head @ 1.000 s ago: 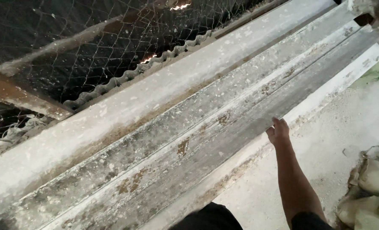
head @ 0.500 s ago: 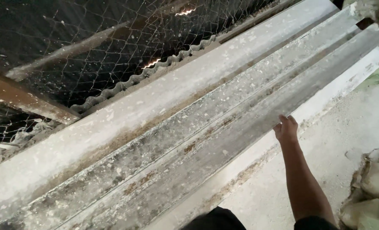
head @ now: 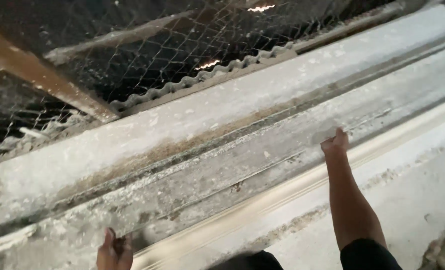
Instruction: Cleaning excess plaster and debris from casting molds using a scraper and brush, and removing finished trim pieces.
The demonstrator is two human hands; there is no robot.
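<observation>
Your right hand (head: pixel 335 142) curled shut, pinching edge of dusty grey sheet (head: pixel 262 155). Your left hand (head: pixel 114 248) fingers together at lower edge. Sheet flat, unlifted.

A: Location type?
B: Animal or poultry shed, rough farm building, by the look of it.
A: Evidence?
B: Chain-link wire mesh (head: pixel 147 55) on a rusty steel frame (head: pixel 42 80); corrugated sheet edge (head: pixel 202 77) below it; long dust-caked metal trough (head: pixel 242 150) running alongside; bare, gritty concrete floor (head: pixel 412 195).
</observation>
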